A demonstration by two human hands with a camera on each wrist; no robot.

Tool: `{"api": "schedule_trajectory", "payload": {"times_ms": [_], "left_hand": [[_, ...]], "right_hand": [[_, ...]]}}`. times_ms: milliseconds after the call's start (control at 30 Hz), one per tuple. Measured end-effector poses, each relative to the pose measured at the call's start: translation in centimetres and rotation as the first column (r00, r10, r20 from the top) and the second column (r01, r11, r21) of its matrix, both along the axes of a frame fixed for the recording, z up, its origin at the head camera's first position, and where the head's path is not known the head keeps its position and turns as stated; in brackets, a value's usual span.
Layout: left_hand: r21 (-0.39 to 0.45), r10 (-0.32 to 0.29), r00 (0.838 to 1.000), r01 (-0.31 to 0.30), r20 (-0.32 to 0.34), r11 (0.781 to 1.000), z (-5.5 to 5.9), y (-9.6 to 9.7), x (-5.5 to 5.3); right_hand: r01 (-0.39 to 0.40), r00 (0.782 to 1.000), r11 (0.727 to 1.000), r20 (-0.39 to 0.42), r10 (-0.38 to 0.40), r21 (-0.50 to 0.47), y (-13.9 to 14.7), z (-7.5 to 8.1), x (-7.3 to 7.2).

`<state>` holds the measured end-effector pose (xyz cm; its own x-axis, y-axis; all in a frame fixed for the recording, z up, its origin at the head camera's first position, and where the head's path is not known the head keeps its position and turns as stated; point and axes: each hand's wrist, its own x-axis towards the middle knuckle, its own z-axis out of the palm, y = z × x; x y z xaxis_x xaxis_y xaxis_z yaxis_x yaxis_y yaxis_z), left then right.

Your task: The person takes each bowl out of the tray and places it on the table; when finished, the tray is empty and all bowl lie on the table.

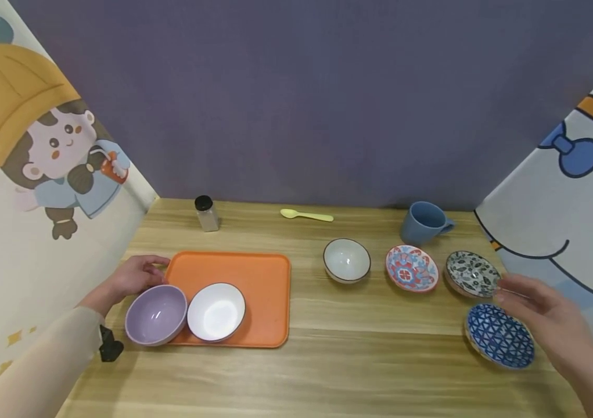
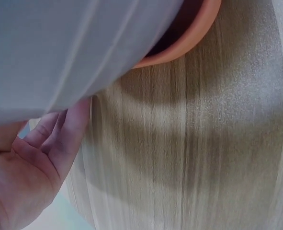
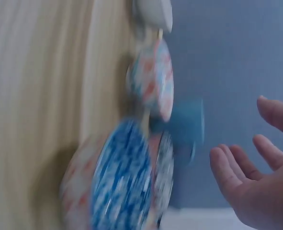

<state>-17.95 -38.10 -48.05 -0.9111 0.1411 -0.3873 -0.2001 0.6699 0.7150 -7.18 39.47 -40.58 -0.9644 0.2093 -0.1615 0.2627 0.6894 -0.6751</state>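
My left hand is at the far left side of a purple bowl, which overlaps the left edge of an orange tray. Seen from the left wrist, the fingers reach loosely beside the bowl's outer wall, which hides part of the thumb. A white bowl with a dark rim sits on the tray, right beside the purple one. Over on the right, my right hand hovers with relaxed fingers, holding nothing. Nearest to it are a blue-patterned bowl and a black-and-white leaf-patterned bowl.
A red-and-blue flowered dish and a white bowl stand right of the tray. Behind them are a blue mug and a yellow spoon. A black-capped shaker stands at back left. Walls enclose the table's back and sides.
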Motion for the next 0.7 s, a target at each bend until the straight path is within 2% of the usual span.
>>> {"api": "schedule_trajectory", "payload": {"times_ms": [67,200,400,567,633,700], "left_hand": [[-0.013,-0.011,1.000,0.011,-0.012,1.000,-0.1,0.1,-0.2],[-0.023,-0.009,1.000,0.009,-0.009,1.000,-0.2,0.2,-0.4],[-0.037,-0.004,1.000,0.004,-0.013,0.999,0.0,0.3,-0.5],[-0.023,0.018,1.000,-0.018,0.018,1.000,0.3,0.4,-0.5],[-0.012,0.023,0.999,-0.023,0.028,1.000,0.2,0.3,-0.4],[-0.001,0.030,0.999,-0.030,0.035,1.000,0.2,0.3,-0.3]], "right_hand": [[-0.104,0.993,0.992,-0.062,0.100,-0.067,-1.9,0.5,-1.0],[-0.281,0.951,0.941,-0.185,0.246,-0.190,-6.6,1.1,-3.1],[-0.409,0.910,0.855,-0.207,0.358,-0.318,-13.8,0.6,-6.2],[-0.486,0.873,0.745,-0.209,0.441,-0.457,-19.5,-0.4,-8.1],[-0.507,0.855,0.694,-0.198,0.479,-0.511,-21.6,-0.9,-8.5],[-0.520,0.839,0.658,-0.181,0.513,-0.544,-23.6,-1.6,-8.8]]}}
